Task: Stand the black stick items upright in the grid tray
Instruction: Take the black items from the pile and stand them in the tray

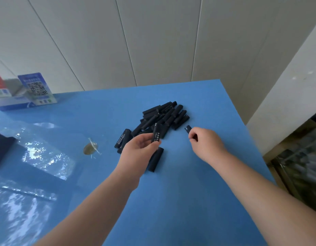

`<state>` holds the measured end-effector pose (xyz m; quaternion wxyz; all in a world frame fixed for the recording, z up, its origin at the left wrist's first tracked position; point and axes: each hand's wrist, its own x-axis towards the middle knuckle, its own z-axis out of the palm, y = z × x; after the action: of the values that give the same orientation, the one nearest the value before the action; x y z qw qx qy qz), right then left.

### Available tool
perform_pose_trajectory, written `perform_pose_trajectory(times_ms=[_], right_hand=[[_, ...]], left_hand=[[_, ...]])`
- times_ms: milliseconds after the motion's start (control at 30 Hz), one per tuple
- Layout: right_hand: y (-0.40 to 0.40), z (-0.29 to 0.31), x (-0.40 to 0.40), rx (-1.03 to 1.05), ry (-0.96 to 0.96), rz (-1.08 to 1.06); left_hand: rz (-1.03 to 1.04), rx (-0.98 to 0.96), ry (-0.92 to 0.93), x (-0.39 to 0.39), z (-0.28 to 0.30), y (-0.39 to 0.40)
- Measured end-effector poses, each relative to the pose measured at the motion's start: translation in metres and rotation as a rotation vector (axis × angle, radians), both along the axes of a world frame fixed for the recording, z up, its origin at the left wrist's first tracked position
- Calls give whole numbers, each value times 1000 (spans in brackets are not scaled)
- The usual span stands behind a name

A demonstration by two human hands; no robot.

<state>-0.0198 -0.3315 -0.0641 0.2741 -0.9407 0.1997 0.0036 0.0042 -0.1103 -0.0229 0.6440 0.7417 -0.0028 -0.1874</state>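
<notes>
A heap of several black stick items (164, 116) lies on the blue table (189, 192), toward its far side. My left hand (137, 148) pinches one black stick with white print (157, 134), held nearly upright just in front of the heap. My right hand (205, 142) is closed around another black stick (187, 129), only its tip showing past the fingers. Two more printed sticks (122, 141) lie left of my left hand, and one plain stick (155, 161) lies below it. No grid tray is in view.
A clear plastic bag (47, 153) lies on the left of the table, with a small brown round thing (90, 148) at its edge. A blue printed box (27, 93) stands at the far left. The table's right edge drops off near a dark cabinet (299, 160).
</notes>
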Motion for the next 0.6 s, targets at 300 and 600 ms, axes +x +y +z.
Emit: perform_pose_trajectory(times_ms=[300,600], right_hand=[[16,33,-53,1136,-65,-238],[51,46,-40,1372,-171,-56]], left_hand=[[-12,-49,31,-5,0,-12],[88,-196,82,-6,9,21]])
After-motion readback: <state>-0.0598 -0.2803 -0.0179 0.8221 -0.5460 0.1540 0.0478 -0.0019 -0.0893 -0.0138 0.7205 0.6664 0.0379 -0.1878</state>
